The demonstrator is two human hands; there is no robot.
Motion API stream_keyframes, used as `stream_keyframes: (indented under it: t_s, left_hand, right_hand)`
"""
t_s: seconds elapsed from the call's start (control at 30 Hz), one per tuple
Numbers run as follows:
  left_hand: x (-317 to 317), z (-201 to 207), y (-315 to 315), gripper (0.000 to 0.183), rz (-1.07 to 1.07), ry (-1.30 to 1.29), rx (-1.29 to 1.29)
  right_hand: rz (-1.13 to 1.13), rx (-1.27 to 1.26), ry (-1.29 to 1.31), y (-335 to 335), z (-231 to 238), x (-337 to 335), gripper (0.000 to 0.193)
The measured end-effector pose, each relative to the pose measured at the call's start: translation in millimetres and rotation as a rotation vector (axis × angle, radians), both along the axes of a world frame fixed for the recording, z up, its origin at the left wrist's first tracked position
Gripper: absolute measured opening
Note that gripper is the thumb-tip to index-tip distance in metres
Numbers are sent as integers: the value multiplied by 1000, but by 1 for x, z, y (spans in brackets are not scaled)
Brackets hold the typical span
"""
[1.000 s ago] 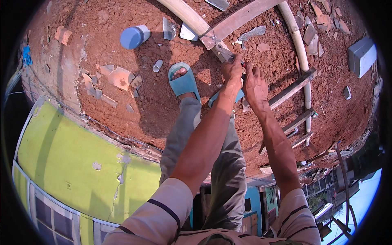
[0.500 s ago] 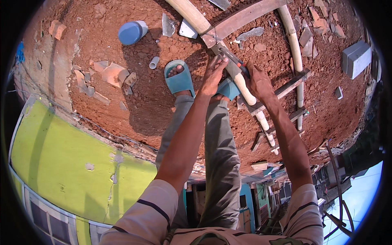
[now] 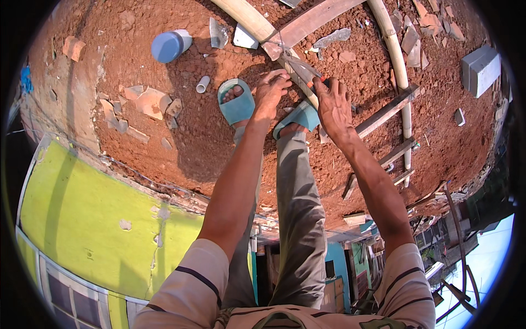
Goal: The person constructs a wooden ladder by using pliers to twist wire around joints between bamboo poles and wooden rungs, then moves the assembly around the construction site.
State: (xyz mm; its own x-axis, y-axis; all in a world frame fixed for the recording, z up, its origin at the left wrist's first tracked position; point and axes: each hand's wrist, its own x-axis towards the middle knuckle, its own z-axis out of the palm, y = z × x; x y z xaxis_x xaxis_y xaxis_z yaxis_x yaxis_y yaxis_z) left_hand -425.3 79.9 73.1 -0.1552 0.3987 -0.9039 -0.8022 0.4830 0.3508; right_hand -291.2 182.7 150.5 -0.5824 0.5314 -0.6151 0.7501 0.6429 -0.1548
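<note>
A ladder of bamboo poles (image 3: 249, 22) with wooden rungs lies on red soil; thin wire (image 3: 281, 39) binds a wide rung (image 3: 318, 23) to the nearer pole. My right hand (image 3: 335, 107) is closed round the handles of a pair of pliers (image 3: 307, 70), dark with orange on the grips. The pliers' head points at the wired joint; its jaws are too small to read. My left hand (image 3: 269, 94) is beside the same pole, just below the joint, fingers curled together. What they hold, if anything, is hidden.
My feet in blue-green slippers (image 3: 236, 107) stand by the pole. Around lie a blue-and-white container (image 3: 169, 46), a short white pipe (image 3: 203, 84), broken tiles (image 3: 150, 101) and a grey box (image 3: 481, 70). A lime-green wall (image 3: 93, 208) stands at lower left.
My left hand has drawn back from the joint, slightly left and down. My right hand has shifted slightly left, still on the pliers. The view has also shifted a little.
</note>
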Motion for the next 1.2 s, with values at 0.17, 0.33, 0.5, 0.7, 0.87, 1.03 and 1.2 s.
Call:
stream_keyframes:
  t_s: [0.17, 0.33, 0.5, 0.7, 0.87, 1.03, 1.2]
  left_hand:
    - [-13, 9, 11, 81, -489, 1057, -112]
    - [-47, -8, 33, 74, -720, 1340, 76]
    - [-52, -9, 35, 61, -853, 1353, 83]
    - [-52, -11, 33, 59, -835, 1373, 68]
    - [-51, -9, 36, 61, -850, 1366, 65]
    - [-55, -9, 34, 61, -874, 1388, 48]
    - [-52, -10, 27, 64, -1092, 1405, -2]
  right_hand:
    - [169, -18, -59, 28, -8, 10, 32]
    - [390, -12, -59, 66, -25, 14, 32]
    - [546, -6, -11, 100, -33, 19, 33]
    - [632, -9, 54, 125, -37, 9, 31]
    - [693, -1, 100, 143, -40, 7, 29]
    - [674, -12, 150, 131, -28, 6, 28]
    - [13, -364, 191, 59, -3, 23, 30]
